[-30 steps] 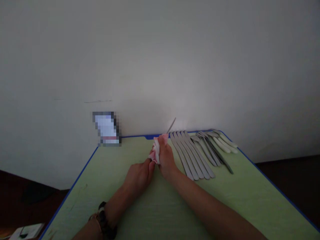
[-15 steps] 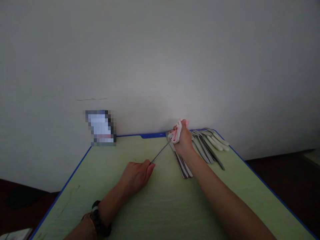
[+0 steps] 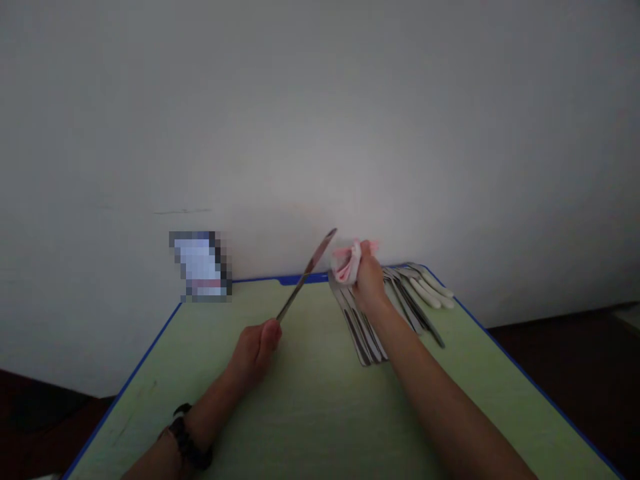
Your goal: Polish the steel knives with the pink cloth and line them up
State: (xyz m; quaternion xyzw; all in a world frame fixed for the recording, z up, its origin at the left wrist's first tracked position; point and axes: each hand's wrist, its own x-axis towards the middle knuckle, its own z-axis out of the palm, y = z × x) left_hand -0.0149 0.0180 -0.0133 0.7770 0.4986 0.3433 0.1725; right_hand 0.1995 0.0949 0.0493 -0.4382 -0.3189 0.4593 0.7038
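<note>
My left hand point(image 3: 256, 350) is closed round the handle of a metal table knife point(image 3: 311, 263), whose blade points up and away to the right. My right hand point(image 3: 370, 280) grips a folded pink and white cloth point(image 3: 347, 262), which is apart from the blade. Below and beside my right hand lie several metal knives point(image 3: 357, 327) side by side, partly hidden by my forearm. Further right, several forks point(image 3: 413, 303) rest in a row. Cutlery with white handles point(image 3: 431, 292) lies at the far right of the row.
The green table point(image 3: 310, 413) has a blue edge and stands against a grey wall point(image 3: 320, 120). A pixelated, phone-like screen point(image 3: 200, 263) stands at the table's back left corner. Dark floor point(image 3: 550, 347) shows on both sides.
My left hand has drawn the knife back to the left, out of the cloth, and its blade now shows fully, tilted upward. My right hand stays nearly in place with the cloth.
</note>
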